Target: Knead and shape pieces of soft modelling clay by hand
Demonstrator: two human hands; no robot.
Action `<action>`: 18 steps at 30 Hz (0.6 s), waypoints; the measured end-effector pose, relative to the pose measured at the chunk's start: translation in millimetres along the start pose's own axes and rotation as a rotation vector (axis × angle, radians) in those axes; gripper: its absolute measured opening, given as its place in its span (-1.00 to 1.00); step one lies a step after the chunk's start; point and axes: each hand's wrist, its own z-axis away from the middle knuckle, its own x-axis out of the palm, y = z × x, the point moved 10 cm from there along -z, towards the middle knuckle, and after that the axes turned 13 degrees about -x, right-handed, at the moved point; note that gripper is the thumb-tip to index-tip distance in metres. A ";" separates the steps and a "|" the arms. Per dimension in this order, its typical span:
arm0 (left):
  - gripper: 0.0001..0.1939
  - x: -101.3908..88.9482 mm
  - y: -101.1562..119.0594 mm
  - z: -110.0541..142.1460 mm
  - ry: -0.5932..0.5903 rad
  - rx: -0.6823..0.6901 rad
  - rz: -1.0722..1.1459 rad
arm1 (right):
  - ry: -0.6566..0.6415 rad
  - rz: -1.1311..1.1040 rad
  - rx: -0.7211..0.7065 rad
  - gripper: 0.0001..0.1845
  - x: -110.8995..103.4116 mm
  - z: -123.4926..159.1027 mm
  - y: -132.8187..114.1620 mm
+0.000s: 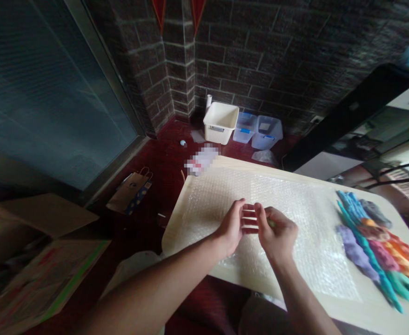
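Observation:
Both of my hands are raised over a sheet of bubble wrap spread on a pale wooden table. My left hand is open, its palm turned inward and its separated fingers stretched toward the right hand. Close beside those fingertips, my right hand is closed with the thumb pointing up. A bit of something small and greenish shows between its curled fingers; its kind is hidden. To the right lie several soft-looking coloured bundles, among them a purple one, a long teal one and a pink one.
A pixelated white item lies at the table's far left corner. Beyond stand a cream bin and two clear plastic boxes by the brick wall. An open cardboard box and a paper bag are on the left.

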 end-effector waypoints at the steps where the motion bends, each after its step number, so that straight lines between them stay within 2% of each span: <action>1: -0.60 1.0 -1.3 0.1 -0.001 -0.008 0.001 | 0.000 -0.016 0.002 -0.46 2.0 0.7 -0.7; 5: -0.62 0.0 -9.0 0.0 0.021 -0.049 0.046 | -0.051 -0.042 -0.006 -0.45 12.4 2.5 0.5; 8: -0.61 -2.4 -16.9 -1.6 0.036 -0.081 0.137 | -0.111 -0.011 -0.078 -0.44 18.3 1.4 -4.9; 12: -0.60 1.5 -17.6 -1.0 -0.014 -0.033 0.307 | -0.160 -0.011 -0.205 -0.53 25.6 -0.2 -24.7; 15: -0.59 -0.3 -9.9 -0.1 -0.015 0.028 0.369 | -0.228 -0.060 -0.267 -0.62 40.4 6.9 -39.2; 18: -0.55 -9.9 3.0 -2.1 0.029 0.085 0.394 | -0.304 -0.027 -0.370 -0.36 58.6 21.5 -53.1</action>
